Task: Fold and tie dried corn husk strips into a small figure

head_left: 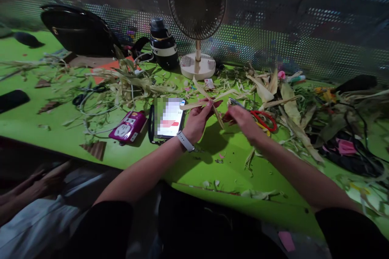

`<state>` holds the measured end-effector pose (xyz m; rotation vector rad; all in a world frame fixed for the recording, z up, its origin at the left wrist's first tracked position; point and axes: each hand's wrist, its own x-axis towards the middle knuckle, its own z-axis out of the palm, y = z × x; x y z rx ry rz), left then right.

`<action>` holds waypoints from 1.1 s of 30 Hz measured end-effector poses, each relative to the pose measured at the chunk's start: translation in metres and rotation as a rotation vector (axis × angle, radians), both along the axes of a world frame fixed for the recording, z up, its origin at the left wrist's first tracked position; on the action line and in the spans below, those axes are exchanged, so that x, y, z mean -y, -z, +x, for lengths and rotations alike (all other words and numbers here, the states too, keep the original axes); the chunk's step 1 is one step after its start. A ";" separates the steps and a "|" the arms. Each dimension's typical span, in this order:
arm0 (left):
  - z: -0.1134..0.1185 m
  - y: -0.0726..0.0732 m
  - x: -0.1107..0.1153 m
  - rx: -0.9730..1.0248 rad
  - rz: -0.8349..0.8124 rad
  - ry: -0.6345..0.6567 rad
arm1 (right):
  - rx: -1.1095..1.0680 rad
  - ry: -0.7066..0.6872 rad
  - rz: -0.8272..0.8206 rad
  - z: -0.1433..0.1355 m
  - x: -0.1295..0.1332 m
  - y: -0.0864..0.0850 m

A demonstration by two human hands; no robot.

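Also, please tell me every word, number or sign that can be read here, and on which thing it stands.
"10", seemingly: on the lit phone; its other text is pixelated or blurred.
Letters on the black bottle: too blurred to read.
Any print on the small red-and-white card: too small.

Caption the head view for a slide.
Left hand holds crossed husk strips above a littered green table, right hand nearby.

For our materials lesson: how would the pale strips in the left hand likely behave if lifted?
The pale strips are probably light, being thin. They seem fairly stiff, jutting straight from the left hand. Dry-looking, they may split.
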<state>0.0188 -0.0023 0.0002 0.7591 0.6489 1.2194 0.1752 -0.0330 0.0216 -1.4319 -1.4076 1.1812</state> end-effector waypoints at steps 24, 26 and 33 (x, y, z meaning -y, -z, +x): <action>-0.005 -0.001 0.003 -0.256 0.191 0.200 | 0.820 -0.016 0.683 0.010 0.000 0.006; -0.005 0.000 0.003 -0.242 0.159 0.170 | 0.755 -0.004 0.609 0.009 0.001 0.005; -0.002 0.003 0.005 -0.179 0.084 0.161 | 0.502 -0.032 0.410 0.005 0.002 0.000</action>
